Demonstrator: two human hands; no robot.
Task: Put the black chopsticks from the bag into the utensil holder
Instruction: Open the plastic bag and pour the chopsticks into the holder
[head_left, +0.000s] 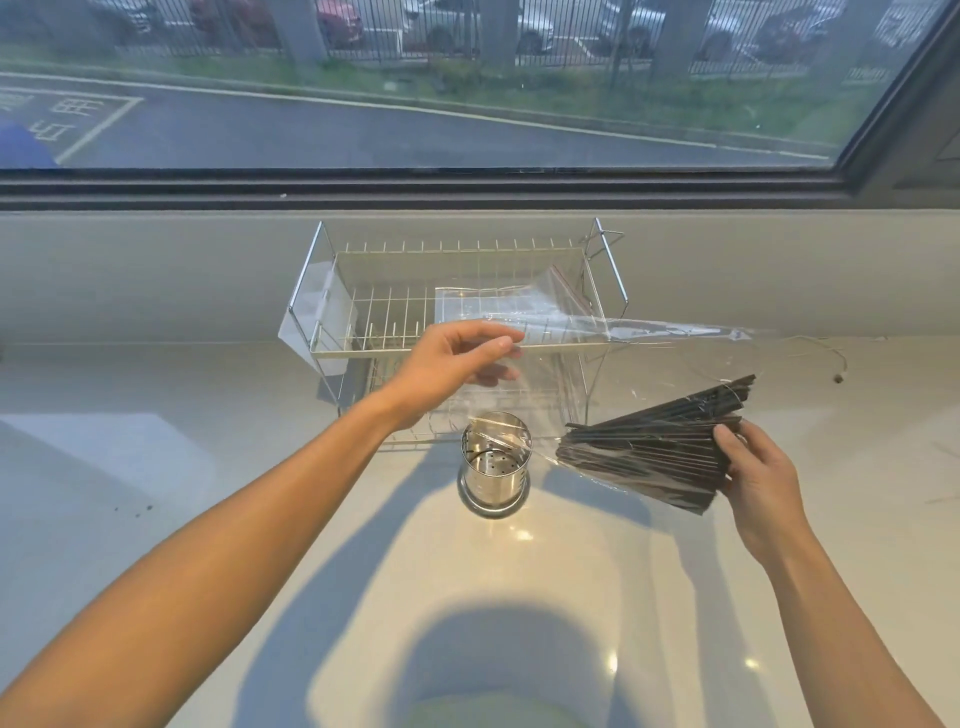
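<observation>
While the left hand (447, 358) is pinching the clear plastic bag (597, 358) open, the right hand (753, 467) is clamping the black chopsticks (649, 452) beside the round perforated steel utensil holder (494, 465), probably to tip them in

Kitchen-type work area — a pale, glossy countertop (156, 467) carries a wire dish rack (457, 312) at 12 o'clock and a perforated steel utensil holder (494, 465) at centre. Behind the rack, a wide window (415, 88) faces a road and parked cars.

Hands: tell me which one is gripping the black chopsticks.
The right hand grips the fanned bundle of black chopsticks through the clear bag. The left hand only pinches the bag's open end, above the utensil holder.
</observation>
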